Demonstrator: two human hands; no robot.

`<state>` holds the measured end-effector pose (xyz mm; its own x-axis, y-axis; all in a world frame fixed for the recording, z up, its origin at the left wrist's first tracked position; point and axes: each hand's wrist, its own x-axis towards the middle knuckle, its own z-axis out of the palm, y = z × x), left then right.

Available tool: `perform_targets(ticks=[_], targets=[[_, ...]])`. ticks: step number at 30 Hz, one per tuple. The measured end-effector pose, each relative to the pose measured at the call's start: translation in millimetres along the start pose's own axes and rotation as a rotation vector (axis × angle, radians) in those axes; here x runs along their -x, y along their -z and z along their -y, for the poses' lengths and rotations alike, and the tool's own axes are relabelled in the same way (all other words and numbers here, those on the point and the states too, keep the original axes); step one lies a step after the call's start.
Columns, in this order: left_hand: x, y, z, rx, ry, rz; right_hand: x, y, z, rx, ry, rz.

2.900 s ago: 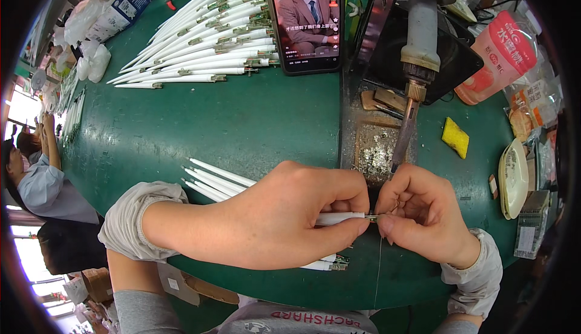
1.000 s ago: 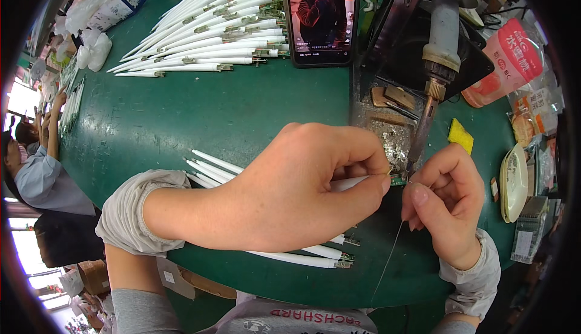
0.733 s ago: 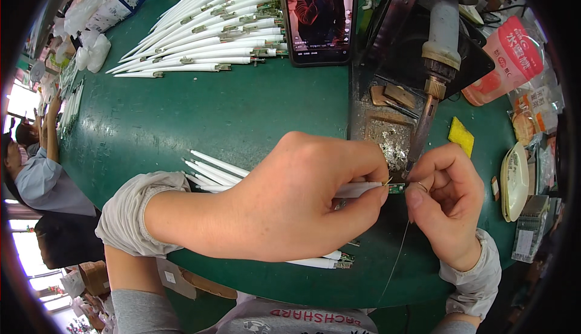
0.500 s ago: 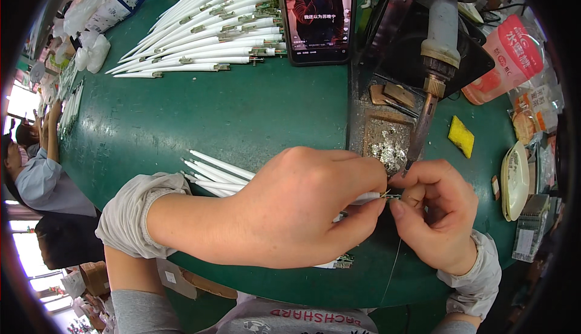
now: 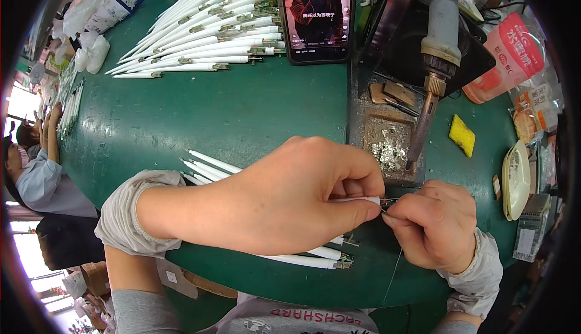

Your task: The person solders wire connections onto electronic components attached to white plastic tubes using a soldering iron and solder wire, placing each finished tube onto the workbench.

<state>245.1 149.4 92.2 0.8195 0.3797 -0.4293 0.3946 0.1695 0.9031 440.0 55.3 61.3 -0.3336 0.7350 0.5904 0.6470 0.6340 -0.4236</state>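
Observation:
My left hand (image 5: 296, 195) is closed around a slim white pen-shaped stick (image 5: 364, 200), its wired end pointing right. Beside that end, my right hand (image 5: 433, 222) pinches a thin wire; a fine length of wire (image 5: 394, 273) trails from below this hand toward the table's near edge. Above my right hand stands a fixed soldering iron (image 5: 442, 37), its tip pointing down and apart from the stick. More white sticks (image 5: 212, 160) lie beyond my left forearm, and others with bare circuit ends (image 5: 315, 262) show under my left hand. My fingers partly hide the held end.
A large fanned pile of white sticks (image 5: 200, 43) lies far left beside a phone (image 5: 318, 55). A solder-spattered tray (image 5: 399, 116) sits under the iron. Rightward are a yellow sponge (image 5: 462, 135), a pink pouch (image 5: 505, 62) and a pale dish (image 5: 515, 180). Another person (image 5: 45, 180) works far left.
The stick's end and my right hand have dropped away from the iron's tip toward me. My left hand has shifted slightly left, and my right fingers have curled in more tightly.

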Motion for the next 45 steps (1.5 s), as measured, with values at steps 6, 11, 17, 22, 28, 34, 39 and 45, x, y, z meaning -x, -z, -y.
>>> perform_targets(ticks=[6, 11, 17, 22, 28, 34, 39, 45], targets=[[-1.7, 2.2, 3.7, 0.022, -0.073, 0.005, 2.1, 3.8, -5.4, -0.164, -0.100, 0.073], [-0.5, 0.8, 4.6, 0.059, -0.102, -0.082, 9.1, 0.0, -0.1, -0.672, -0.503, -0.071], [-2.1, 1.0, 4.8, 0.041, -0.137, -0.123, -3.5, 6.0, 6.1, -0.816, -0.722, -0.045], [-2.9, 0.9, 5.4, 0.044, -0.164, -0.145, -5.4, 4.6, 7.9, -0.821, -0.777, -0.074], [-2.4, -0.6, 2.6, 0.029, -0.208, -0.154, -5.4, 5.2, 8.3, -0.821, -0.752, -0.071], [-1.9, -0.3, 3.8, 0.037, -0.238, -0.142, -4.0, 3.9, 9.2, -0.838, -0.733, -0.097], [2.0, 4.2, -1.2, 0.153, -0.094, -0.104, 0.5, 0.2, 3.4, -0.808, -0.681, -0.109], [2.5, -1.5, 6.8, 0.005, -0.189, -0.159, 3.7, -1.8, -6.7, -0.795, -0.633, -0.104]])
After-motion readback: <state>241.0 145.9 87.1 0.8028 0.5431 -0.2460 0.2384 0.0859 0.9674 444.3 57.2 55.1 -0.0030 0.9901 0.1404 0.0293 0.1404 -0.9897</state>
